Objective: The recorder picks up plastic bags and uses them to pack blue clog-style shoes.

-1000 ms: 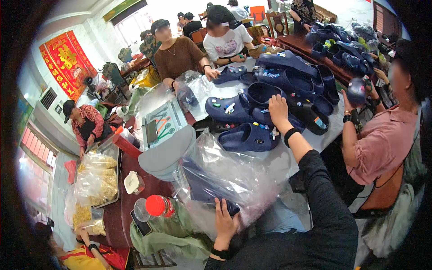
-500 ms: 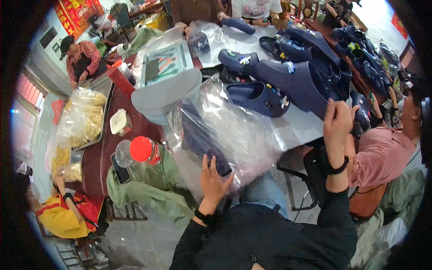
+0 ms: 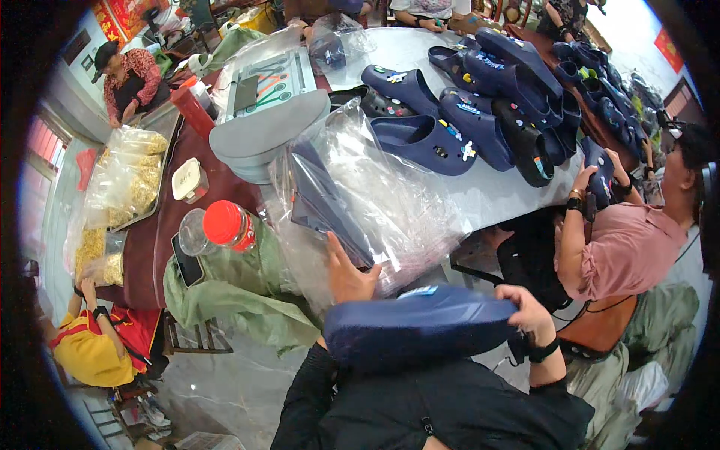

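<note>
My right hand [image 3: 529,309] grips one end of a navy clog [image 3: 420,324], held sideways in front of my chest. My left hand [image 3: 349,271] is just beyond that clog, thumb and fingers apart, at the near edge of clear plastic bags [image 3: 405,225]. Its fingertips lie by a long dark blue piece [image 3: 328,206] seen through the plastic; its exact kind is hard to tell. The clog hides my left wrist. Beyond the bags lies a heap of navy clogs [image 3: 424,142] with small charms, and a black clog [image 3: 525,142] among them.
Left of the bags are grey flat insole-like pieces [image 3: 266,135], a red-lidded jar [image 3: 229,225], a phone [image 3: 187,261] and a white tub [image 3: 189,181]. A co-worker in pink [image 3: 611,251] sits close on my right, handling a clog. Green sacks [image 3: 225,300] lie nearby.
My right hand has taken a navy clog from the heap and brought it down in front of me. My left hand has stayed near the bags. The co-worker on the right has lowered their hands.
</note>
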Available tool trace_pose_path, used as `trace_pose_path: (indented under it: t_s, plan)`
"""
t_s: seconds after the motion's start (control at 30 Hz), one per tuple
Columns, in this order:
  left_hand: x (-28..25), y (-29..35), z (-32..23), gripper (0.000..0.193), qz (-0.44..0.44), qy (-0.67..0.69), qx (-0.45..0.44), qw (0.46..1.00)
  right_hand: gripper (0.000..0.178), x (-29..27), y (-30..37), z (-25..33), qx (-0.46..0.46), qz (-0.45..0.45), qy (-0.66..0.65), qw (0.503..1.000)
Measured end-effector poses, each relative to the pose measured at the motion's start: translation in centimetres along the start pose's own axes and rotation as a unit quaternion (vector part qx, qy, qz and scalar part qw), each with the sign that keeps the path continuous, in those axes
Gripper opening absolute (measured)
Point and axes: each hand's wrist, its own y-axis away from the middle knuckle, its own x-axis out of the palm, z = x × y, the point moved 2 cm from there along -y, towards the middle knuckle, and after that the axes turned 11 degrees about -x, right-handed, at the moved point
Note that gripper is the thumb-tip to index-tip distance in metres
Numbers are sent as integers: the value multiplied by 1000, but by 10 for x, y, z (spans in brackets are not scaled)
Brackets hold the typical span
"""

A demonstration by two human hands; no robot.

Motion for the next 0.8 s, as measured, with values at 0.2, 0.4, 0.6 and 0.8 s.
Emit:
trace_pose_path:
  t_s: [0.2, 0.4, 0.6, 0.8]
  plan:
    - [0, 4, 1, 107, -14, 37, 42, 998, 42, 1, 19, 6, -37, -17, -11, 999]
    - [-17, 5, -26, 97, -46, 80, 140, 986, 44, -9, 41, 11, -48, -109, -35, 992]
    - [-30, 3, -56, 84, -72, 70, 194, 976, 46, -14, 47, 17, -83, -147, -27, 985]
    - [-35, -2, -67, 75, -108, 82, 212, 968, 48, -18, 54, 27, -112, -173, -2, 979]
